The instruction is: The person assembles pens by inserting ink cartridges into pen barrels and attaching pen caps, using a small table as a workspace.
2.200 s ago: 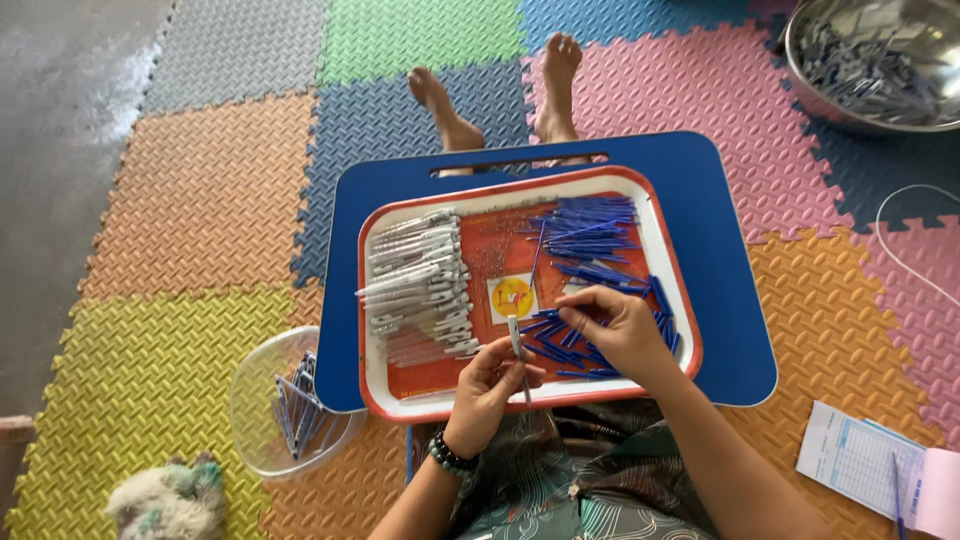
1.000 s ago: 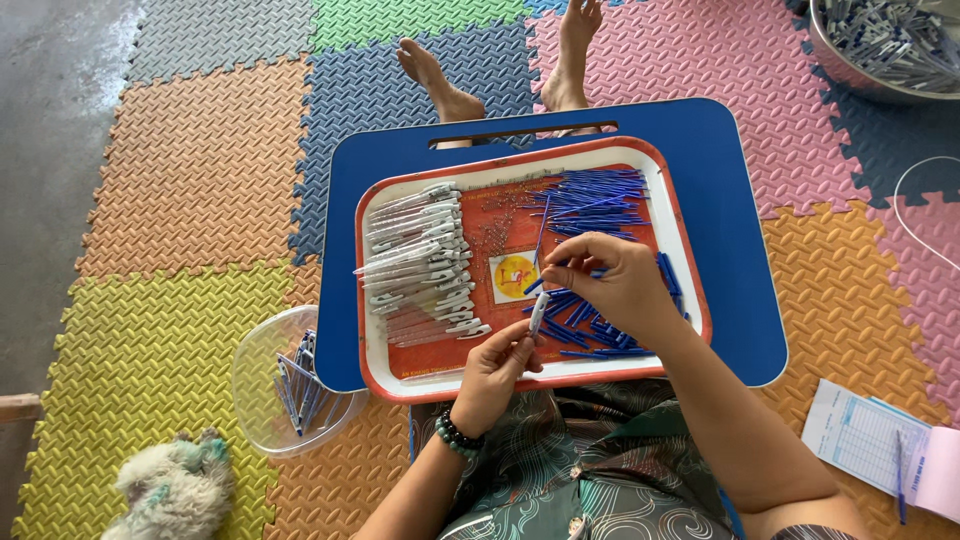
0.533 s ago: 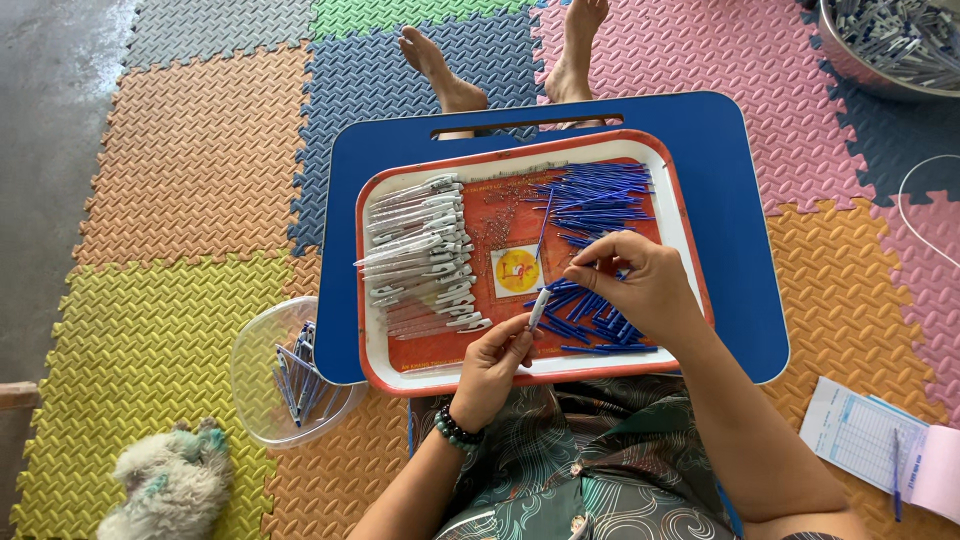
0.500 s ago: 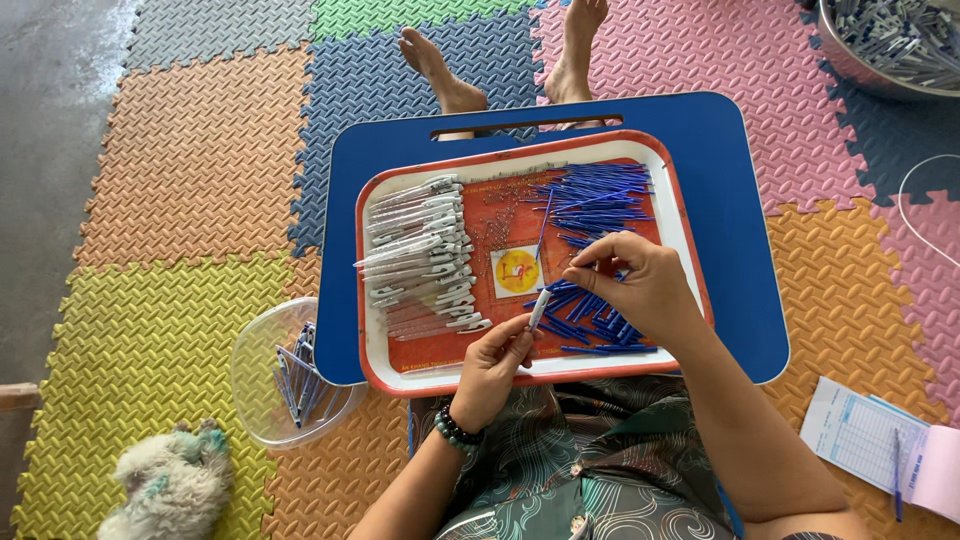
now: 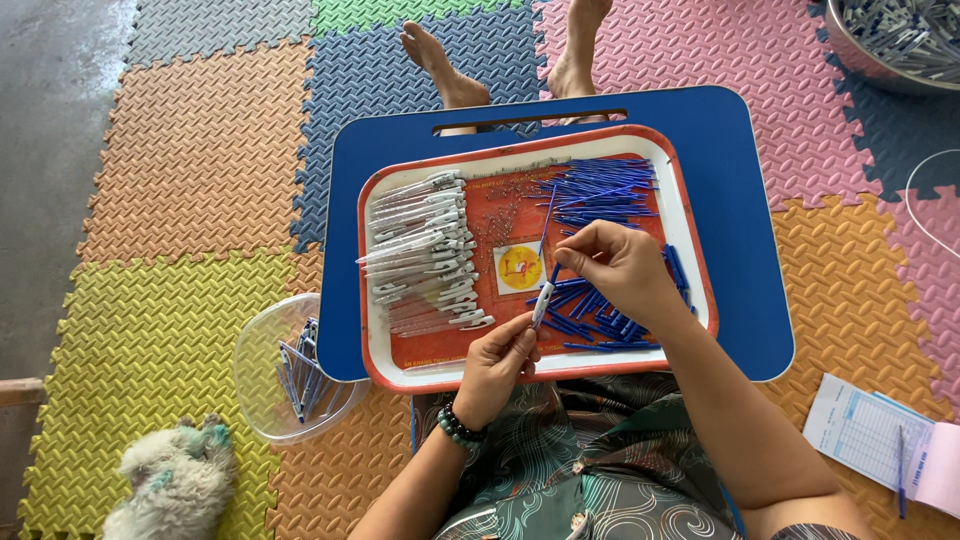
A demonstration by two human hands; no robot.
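- Left hand (image 5: 495, 362) grips a clear pen barrel (image 5: 541, 303) upright over the red tray (image 5: 690, 235).
- Right hand (image 5: 618, 268) pinches a blue refill (image 5: 553, 273) at the barrel's top.
- Blue refills (image 5: 600, 190) lie piled just beside.

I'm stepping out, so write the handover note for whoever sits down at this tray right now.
Left hand: holds a clear pen barrel upright over the tray.
Right hand: pinches a blue refill at the barrel's top end.
On the tray: clear barrels piled on the left, blue refills on the right.
Done: some assembled pens lie in the clear bowl left of the blue lap table.
Left: both tray piles are still large.
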